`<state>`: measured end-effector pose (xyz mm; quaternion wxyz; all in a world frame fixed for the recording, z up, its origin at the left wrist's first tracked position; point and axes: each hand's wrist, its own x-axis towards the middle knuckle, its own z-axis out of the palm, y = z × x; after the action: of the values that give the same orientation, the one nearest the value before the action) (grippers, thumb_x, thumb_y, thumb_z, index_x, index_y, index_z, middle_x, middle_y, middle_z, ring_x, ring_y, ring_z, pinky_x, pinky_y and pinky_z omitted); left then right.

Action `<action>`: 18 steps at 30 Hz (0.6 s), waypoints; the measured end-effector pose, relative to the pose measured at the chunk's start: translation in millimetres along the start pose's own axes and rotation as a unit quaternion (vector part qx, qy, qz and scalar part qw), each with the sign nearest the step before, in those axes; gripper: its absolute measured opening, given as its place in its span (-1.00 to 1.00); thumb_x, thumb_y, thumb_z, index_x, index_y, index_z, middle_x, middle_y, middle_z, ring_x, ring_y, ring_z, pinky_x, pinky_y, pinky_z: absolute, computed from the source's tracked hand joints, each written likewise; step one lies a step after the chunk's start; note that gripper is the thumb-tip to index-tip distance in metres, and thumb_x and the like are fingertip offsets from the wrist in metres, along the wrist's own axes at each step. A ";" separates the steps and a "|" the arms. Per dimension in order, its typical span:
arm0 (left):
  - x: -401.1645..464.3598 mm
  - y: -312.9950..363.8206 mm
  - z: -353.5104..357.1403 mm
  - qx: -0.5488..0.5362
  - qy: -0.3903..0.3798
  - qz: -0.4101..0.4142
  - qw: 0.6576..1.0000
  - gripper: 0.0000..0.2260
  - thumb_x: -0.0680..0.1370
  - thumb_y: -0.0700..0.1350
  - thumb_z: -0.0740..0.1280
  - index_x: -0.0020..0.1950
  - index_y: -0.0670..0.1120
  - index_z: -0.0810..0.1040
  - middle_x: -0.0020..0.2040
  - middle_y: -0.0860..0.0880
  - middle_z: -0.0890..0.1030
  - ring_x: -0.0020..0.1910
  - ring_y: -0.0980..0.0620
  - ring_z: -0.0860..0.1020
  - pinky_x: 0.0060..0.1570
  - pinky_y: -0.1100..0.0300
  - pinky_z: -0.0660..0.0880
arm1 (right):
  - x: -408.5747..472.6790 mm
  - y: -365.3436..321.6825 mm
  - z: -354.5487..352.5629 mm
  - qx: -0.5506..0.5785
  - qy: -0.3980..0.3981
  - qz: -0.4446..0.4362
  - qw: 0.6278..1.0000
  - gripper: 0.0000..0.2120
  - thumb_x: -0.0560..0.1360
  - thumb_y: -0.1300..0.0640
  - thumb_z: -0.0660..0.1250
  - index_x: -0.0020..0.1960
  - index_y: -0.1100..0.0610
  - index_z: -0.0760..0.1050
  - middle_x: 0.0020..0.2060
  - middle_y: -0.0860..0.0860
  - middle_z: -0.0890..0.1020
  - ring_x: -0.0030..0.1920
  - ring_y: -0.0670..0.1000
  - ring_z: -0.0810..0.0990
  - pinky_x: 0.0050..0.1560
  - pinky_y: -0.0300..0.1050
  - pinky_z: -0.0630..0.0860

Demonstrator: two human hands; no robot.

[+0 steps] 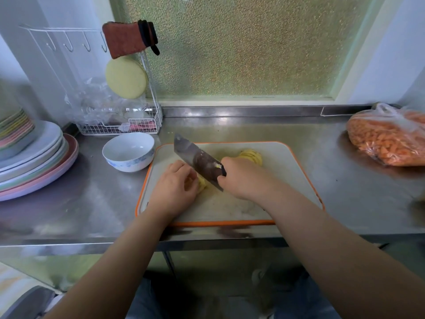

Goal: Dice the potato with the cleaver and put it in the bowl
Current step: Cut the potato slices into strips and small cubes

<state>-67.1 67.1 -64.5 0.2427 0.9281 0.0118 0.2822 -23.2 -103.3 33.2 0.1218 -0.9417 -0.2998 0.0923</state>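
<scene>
On the white cutting board with an orange rim [282, 157], my left hand [174, 187] presses down on a yellow piece of potato [202, 183], most of it hidden under my fingers. My right hand [243, 178] grips the handle of the cleaver [197, 160]. Its blade runs diagonally up-left and rests against the potato beside my left fingers. A stack of potato slices [251, 155] lies at the board's far side, behind my right hand. The white bowl with blue pattern [128, 151] stands empty just left of the board.
A stack of pastel plates [34, 162] fills the left of the steel counter [322, 203]. A white wire rack [128, 125] with sponges and plastic stands behind the bowl. A plastic bag of chopped carrots [388, 139] lies at the right. The counter's front edge is near me.
</scene>
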 end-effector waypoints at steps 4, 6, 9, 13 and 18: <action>0.8 -0.6 0.6 0.013 -0.014 0.000 1.000 -0.97 0.43 -0.16 0.37 -0.18 -0.10 0.55 -0.16 -0.01 0.51 -0.16 -0.02 0.47 -0.17 0.16 0.41 | -2.0 -9.7 -2.7 -0.032 -0.011 -0.017 0.999 -0.87 0.58 0.13 0.18 0.07 0.14 0.44 -0.17 0.05 0.46 -0.19 0.08 0.41 -0.27 -0.15 0.27; 1.3 -0.8 0.6 0.019 -0.018 0.004 1.000 -0.97 0.43 -0.19 0.40 -0.18 -0.11 0.57 -0.16 -0.02 0.52 -0.16 -0.02 0.47 -0.18 0.19 0.38 | -0.2 -11.0 -1.9 -0.044 -0.024 -0.012 0.999 -0.83 0.57 0.15 0.19 0.11 0.18 0.45 -0.16 0.06 0.46 -0.19 0.09 0.42 -0.28 -0.15 0.29; 1.0 -2.0 0.9 0.026 -0.024 0.007 0.999 -0.97 0.43 -0.20 0.41 -0.17 -0.11 0.58 -0.15 -0.03 0.54 -0.16 -0.01 0.47 -0.17 0.24 0.34 | 5.3 -11.7 0.5 -0.061 -0.047 0.000 0.997 -0.82 0.55 0.19 0.20 0.11 0.19 0.47 -0.19 0.06 0.45 -0.18 0.11 0.43 -0.29 -0.14 0.32; 1.7 -3.9 1.3 0.034 -0.029 0.008 0.999 -0.97 0.42 -0.20 0.41 -0.16 -0.11 0.59 -0.15 -0.04 0.55 -0.14 -0.03 0.49 -0.16 0.20 0.39 | 12.9 -11.2 7.3 -0.079 -0.069 0.006 0.994 -0.81 0.53 0.22 0.22 0.12 0.22 0.48 -0.13 0.12 0.51 -0.15 0.14 0.47 -0.37 -0.16 0.31; 1.4 -3.1 0.8 0.036 -0.033 0.014 0.999 -0.96 0.43 -0.19 0.41 -0.17 -0.09 0.57 -0.14 -0.03 0.54 -0.14 -0.03 0.49 -0.17 0.17 0.42 | 18.2 -1.0 26.3 -0.026 -0.049 0.012 0.998 -0.81 0.55 0.17 0.19 0.12 0.20 0.45 -0.12 0.12 0.55 -0.19 0.12 0.47 -0.23 -0.11 0.36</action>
<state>-65.1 69.7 -65.8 0.2054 0.9450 0.0012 0.2544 -15.6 -87.2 6.5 0.0818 -0.9423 -0.2966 0.1318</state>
